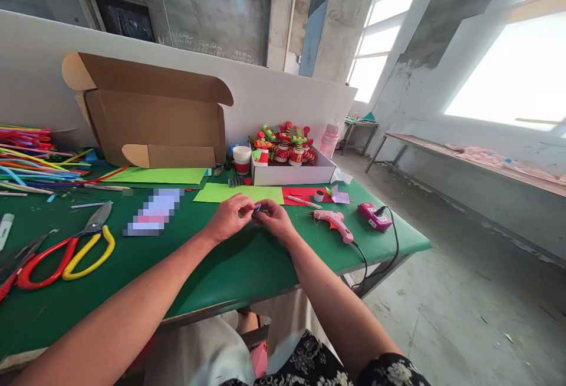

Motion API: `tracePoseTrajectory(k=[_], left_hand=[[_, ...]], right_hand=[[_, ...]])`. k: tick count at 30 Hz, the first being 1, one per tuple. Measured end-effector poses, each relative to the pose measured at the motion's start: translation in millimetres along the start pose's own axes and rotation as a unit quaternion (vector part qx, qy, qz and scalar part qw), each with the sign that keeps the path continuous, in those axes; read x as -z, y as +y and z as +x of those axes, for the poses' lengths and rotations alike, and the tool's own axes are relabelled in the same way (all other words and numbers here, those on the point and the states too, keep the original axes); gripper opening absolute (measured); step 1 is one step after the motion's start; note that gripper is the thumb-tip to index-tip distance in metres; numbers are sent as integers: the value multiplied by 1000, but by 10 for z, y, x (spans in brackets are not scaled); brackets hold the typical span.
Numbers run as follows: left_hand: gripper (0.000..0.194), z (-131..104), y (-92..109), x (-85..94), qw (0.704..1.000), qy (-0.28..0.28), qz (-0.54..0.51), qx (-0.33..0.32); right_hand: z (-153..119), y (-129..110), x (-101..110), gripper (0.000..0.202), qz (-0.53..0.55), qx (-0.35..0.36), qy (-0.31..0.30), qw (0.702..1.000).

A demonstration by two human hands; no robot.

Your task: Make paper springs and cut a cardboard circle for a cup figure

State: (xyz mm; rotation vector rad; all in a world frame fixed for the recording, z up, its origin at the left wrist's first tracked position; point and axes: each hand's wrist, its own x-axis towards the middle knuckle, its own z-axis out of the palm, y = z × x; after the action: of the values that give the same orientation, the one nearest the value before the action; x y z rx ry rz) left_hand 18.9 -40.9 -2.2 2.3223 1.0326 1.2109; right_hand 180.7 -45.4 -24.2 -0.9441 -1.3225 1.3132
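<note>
My left hand (230, 217) and my right hand (275, 221) meet over the middle of the green table. Both are closed in a pinch on one small, thin, purplish piece (256, 209) between the fingertips; its kind is too small to make out. Beyond the hands lies a light green paper sheet (236, 193). Red paper (305, 193) joins it on the right, with a white pen (301, 201) and a small tape roll (319, 195) on it. A pink hot glue gun (335, 221) rests to the right of my right hand.
Red-and-yellow-handled scissors (73, 250) and pliers (20, 262) lie at left, near a heap of pipe cleaners (30, 159). An open cardboard box (154, 121), paper cups (242, 159) and a white box (292, 175) of colourful figures stand behind. A pink power strip (375, 216) trails a cord over the right edge.
</note>
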Motion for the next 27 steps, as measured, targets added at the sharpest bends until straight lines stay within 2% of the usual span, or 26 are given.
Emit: tracePoseTrajectory(k=[4, 14, 17, 23, 27], left_hand=[[10, 6, -7, 6, 1000, 10, -1, 15], [12, 2, -24, 20, 997, 15, -15, 68], [13, 5, -26, 19, 997, 14, -20, 74], [13, 6, -48, 23, 996, 18, -26, 85], [15, 12, -51, 19, 995, 18, -44, 88]], right_hand=[[-11, -12, -4, 39, 13, 1, 11, 1000], [-48, -36, 19, 35, -6, -5, 4, 1000], [-33, -4, 23, 33, -41, 5, 3, 999], [-145, -46, 118, 25, -204, 46, 119, 971], [-484, -255, 462, 23, -259, 104, 162, 947]])
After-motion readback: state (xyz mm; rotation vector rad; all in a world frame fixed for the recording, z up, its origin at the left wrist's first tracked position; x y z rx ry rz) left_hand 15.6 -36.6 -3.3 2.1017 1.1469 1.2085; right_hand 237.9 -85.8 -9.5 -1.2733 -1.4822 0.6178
